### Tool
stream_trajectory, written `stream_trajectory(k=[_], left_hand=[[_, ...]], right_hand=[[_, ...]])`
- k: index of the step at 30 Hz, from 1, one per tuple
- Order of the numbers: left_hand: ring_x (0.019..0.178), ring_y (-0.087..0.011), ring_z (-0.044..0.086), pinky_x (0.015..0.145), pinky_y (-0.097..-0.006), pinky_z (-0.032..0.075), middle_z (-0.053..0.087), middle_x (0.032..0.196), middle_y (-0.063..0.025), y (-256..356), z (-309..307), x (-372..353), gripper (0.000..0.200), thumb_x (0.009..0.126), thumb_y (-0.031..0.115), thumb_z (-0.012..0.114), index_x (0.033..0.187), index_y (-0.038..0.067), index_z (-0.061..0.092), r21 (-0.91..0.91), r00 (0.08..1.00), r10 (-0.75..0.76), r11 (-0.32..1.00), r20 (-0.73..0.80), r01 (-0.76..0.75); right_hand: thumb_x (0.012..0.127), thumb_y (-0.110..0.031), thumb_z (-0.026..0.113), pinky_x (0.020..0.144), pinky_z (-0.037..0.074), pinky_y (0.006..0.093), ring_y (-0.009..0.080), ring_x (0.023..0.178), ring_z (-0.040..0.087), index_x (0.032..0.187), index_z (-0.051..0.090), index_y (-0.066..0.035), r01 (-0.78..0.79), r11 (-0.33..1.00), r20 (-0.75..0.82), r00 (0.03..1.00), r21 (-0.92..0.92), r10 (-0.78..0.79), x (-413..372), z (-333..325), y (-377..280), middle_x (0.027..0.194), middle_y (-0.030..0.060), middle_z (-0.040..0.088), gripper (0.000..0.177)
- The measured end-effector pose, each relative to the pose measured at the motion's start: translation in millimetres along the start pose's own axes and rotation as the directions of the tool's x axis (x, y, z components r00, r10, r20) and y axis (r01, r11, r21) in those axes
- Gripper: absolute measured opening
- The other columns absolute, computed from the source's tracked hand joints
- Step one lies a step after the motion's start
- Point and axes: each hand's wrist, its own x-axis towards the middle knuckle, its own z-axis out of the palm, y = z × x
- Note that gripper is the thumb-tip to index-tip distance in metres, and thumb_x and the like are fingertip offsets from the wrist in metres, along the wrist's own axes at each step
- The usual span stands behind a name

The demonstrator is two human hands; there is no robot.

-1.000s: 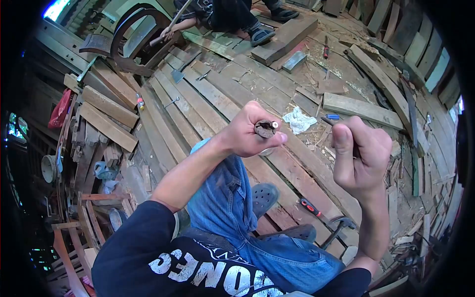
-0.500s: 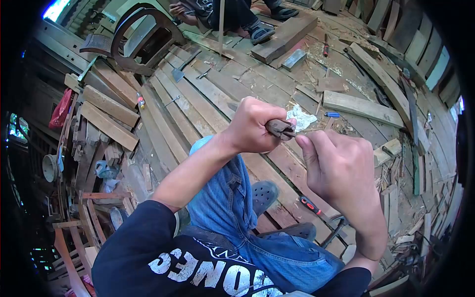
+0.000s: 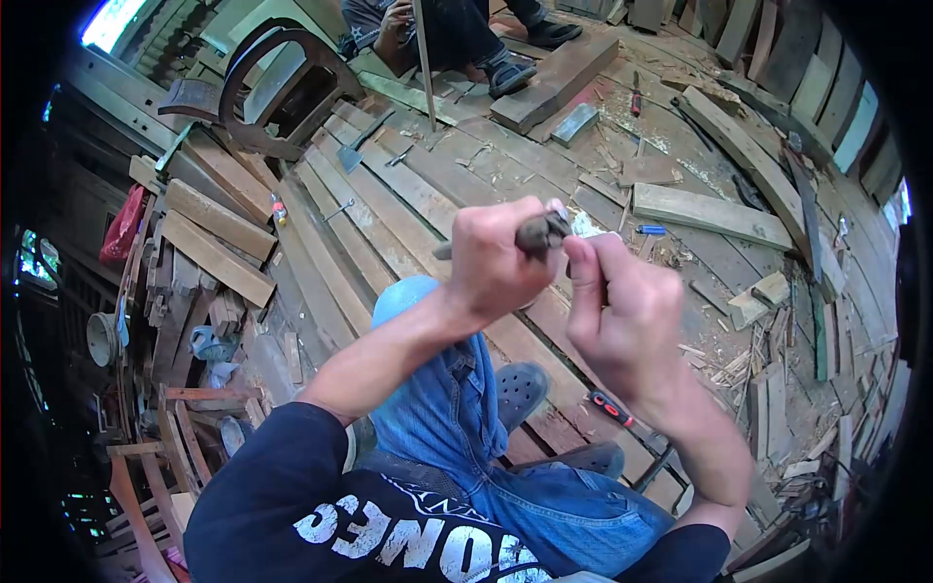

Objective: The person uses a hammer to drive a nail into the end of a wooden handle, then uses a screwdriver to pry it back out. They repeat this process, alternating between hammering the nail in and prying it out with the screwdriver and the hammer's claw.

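My left hand (image 3: 501, 257) is closed in a fist round a small dark brown piece (image 3: 537, 235) that looks like wood, its rounded end poking out past the thumb side. Right beside that end is my right hand (image 3: 630, 306), thumb and forefinger pinched together against it. Whatever the right fingers grip is hidden; only a thin dark tip showed there earlier. Behind the hands a crumpled white sheet (image 3: 589, 225) lies on the plank floor (image 3: 418, 228). Below the right hand is a tool with a red and black handle (image 3: 610, 408).
Another person (image 3: 457, 39) sits at the back by a thick beam (image 3: 554, 83). A curved wooden frame (image 3: 282, 87) stands at back left, with stacked boards (image 3: 219, 257) below. A blue lighter (image 3: 651, 229), a screwdriver (image 3: 636, 95) and a long plank (image 3: 714, 216) lie right.
Both hands have shifted slightly, the right one to the left and down, and the held piece has tilted. The other person's hand has moved to the right and a little higher.
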Motion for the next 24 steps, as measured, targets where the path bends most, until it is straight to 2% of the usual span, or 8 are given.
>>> stream_trajectory(k=[1,6,8,9,12,13,21,24], left_hand=[[0.043,-0.0146,0.029,0.041,-0.0314,0.028,0.033,0.048,-0.0071,0,2,1,0.041,0.088,0.010,0.067,0.056,0.004,0.042,-0.041,0.999,0.017,0.999,-0.047,-0.019],[0.045,-0.0082,0.029,0.041,-0.0291,0.026,0.034,0.047,-0.0019,-4,-5,3,0.039,0.086,0.008,0.069,0.056,0.004,0.045,-0.032,0.998,-0.005,0.999,-0.060,0.003],[0.047,-0.0061,0.029,0.042,-0.0264,0.026,0.037,0.047,0.0024,-5,-4,2,0.036,0.086,0.008,0.070,0.057,0.005,0.050,-0.199,0.998,-0.063,0.978,-0.001,0.062],[0.044,-0.0151,0.035,0.043,-0.0322,0.028,0.040,0.049,-0.0066,-4,-5,3,0.038,0.085,0.015,0.073,0.060,0.003,0.047,-0.288,0.985,-0.158,0.942,0.072,0.172],[0.047,-0.0132,0.030,0.043,-0.0318,0.028,0.038,0.049,-0.0067,-3,-8,3,0.038,0.087,0.017,0.072,0.060,0.003,0.048,-0.253,0.962,-0.182,0.939,0.204,0.231],[0.048,-0.0060,0.028,0.041,-0.0276,0.023,0.033,0.048,0.0022,-4,-7,5,0.041,0.092,0.014,0.067,0.057,0.005,0.047,-0.262,0.982,-0.091,0.956,0.166,0.133],[0.042,-0.0136,0.031,0.040,-0.0289,0.027,0.037,0.047,-0.0042,-7,-1,3,0.037,0.083,0.012,0.075,0.058,0.005,0.049,-0.194,0.994,0.080,0.979,0.074,-0.064],[0.042,-0.0121,0.035,0.040,-0.0286,0.029,0.039,0.047,-0.0052,-5,-2,5,0.034,0.082,0.013,0.075,0.059,0.005,0.051,-0.213,0.990,0.103,0.974,0.095,-0.080]], right_hand=[[0.089,-0.010,0.064,0.041,0.043,0.0373,0.0274,0.046,0.058,0.075,0.056,-0.004,0.053,0.998,-0.070,0.996,0.031,-0.051,1,4,0,0.056,0.0122,0.057,0.018],[0.087,-0.007,0.067,0.042,0.043,0.0353,0.0254,0.047,0.059,0.078,0.060,-0.003,0.026,0.995,-0.109,0.994,0.100,-0.015,3,-5,5,0.057,0.0108,0.058,0.012],[0.087,-0.007,0.067,0.042,0.043,0.0348,0.0251,0.047,0.059,0.078,0.060,-0.003,0.036,0.994,-0.058,0.998,0.104,-0.030,4,-11,5,0.057,0.0099,0.057,0.011],[0.087,-0.007,0.067,0.042,0.043,0.0348,0.0251,0.047,0.059,0.078,0.060,-0.003,0.030,0.994,-0.056,0.998,0.101,-0.024,5,-15,4,0.057,0.0099,0.057,0.011],[0.086,-0.009,0.068,0.042,0.043,0.0348,0.0253,0.046,0.058,0.078,0.061,-0.004,0.076,0.996,0.010,0.997,0.042,-0.076,7,-22,3,0.056,0.0095,0.056,0.012],[0.086,-0.010,0.068,0.041,0.042,0.0351,0.0253,0.045,0.057,0.078,0.061,-0.004,0.102,0.995,0.011,0.995,0.001,-0.102,6,-22,3,0.056,0.0092,0.056,0.013],[0.089,-0.015,0.064,0.038,0.041,0.0362,0.0252,0.044,0.057,0.075,0.059,-0.005,0.083,0.979,0.122,0.991,-0.187,-0.061,7,-31,-13,0.056,0.0090,0.056,0.018],[0.091,-0.018,0.062,0.038,0.042,0.0362,0.0249,0.044,0.058,0.075,0.058,-0.004,0.108,0.918,0.186,0.982,-0.382,-0.038,8,-37,-19,0.057,0.0090,0.057,0.021]])
